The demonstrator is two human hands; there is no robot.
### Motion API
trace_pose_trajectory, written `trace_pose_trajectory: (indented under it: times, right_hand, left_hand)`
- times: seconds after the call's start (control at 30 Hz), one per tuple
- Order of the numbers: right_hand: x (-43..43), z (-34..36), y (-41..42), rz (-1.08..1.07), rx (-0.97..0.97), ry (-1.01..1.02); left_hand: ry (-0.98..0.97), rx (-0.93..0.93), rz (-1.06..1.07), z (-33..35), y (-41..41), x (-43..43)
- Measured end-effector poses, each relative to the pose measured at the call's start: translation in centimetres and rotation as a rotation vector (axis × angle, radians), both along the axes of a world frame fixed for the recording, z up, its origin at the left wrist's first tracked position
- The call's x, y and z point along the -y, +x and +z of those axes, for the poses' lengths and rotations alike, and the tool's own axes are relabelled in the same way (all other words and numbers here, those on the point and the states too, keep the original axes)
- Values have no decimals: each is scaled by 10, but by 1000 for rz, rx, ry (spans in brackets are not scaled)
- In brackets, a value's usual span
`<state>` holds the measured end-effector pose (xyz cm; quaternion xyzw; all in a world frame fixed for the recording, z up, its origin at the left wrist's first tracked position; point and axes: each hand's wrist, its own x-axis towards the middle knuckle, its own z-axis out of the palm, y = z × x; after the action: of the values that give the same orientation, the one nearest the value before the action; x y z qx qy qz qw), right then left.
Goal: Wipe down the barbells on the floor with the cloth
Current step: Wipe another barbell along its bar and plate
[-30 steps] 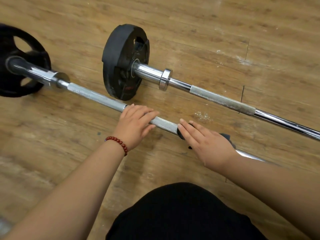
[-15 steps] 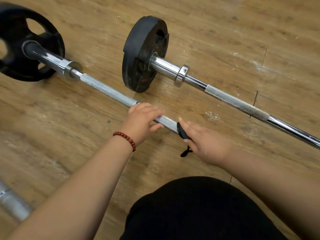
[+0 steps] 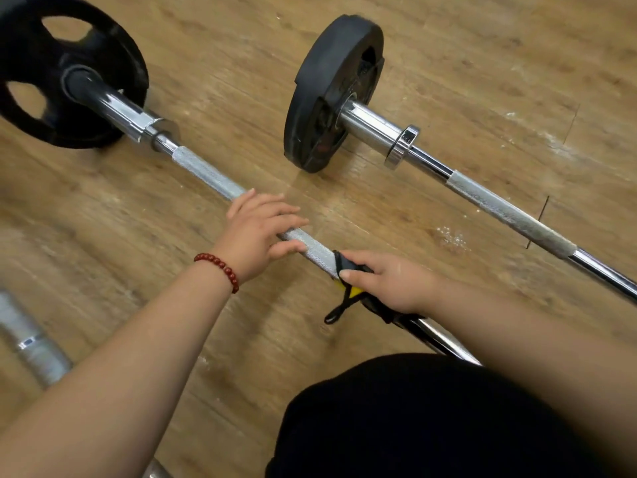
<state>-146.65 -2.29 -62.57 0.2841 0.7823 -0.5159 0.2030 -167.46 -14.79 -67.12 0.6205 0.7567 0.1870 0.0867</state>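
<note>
Soft thin cloth (image 3: pixel 341 263) wrapped on near barbell (image 3: pixel 206 175) shaft, mid-scene; right hand (image 3: pixel 389 281) fingers curled round it; left hand (image 3: pixel 256 232) fingers straight, resting on knurl; bar prob. heavy, stiff, on floor (image 3: pixel 448 46); far barbell (image 3: pixel 499 208) beyond.

The left forearm (image 3: pixel 120 357) and right forearm (image 3: pixel 534 332) are bare right to the frame's edge. Round the left wrist sits a bracelet (image 3: pixel 220 267) of round, dark red beads, a single glossy strand of much the same bead throughout. The nails that show on the left hand (image 3: pixel 256 232) and the right hand (image 3: pixel 393 282) are short and plain. Low in the view, black fabric (image 3: pixel 413 419) covers what is probably a knee or thigh; it looks matte and plain, too blurred to tell its weave.
</note>
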Motion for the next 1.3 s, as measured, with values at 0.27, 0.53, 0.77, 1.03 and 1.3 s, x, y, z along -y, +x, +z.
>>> trace_pose_trajectory:
  times: [0.27, 0.53, 0.77, 1.03, 1.3]
  right_hand:
    - [8, -2, -20, -195, 59, -291]
    - [11, -2, -42, -236, 103, -387]
    - [11, -6, -58, -181, 14, -356]
    - [5, -8, -66, -25, -62, -38]
    - [21, -14, -39, 368, -60, 568]
  left_hand:
    - [5, 119, -9, 6, -10, 22]
    - [-18, -9, 73, -3, -40, 33]
    - [-51, 51, 37, 0, -44, 25]
    - [-115, 67, -4, 2, -49, 15]
    - [-133, -185, -27, 8, -58, 21]
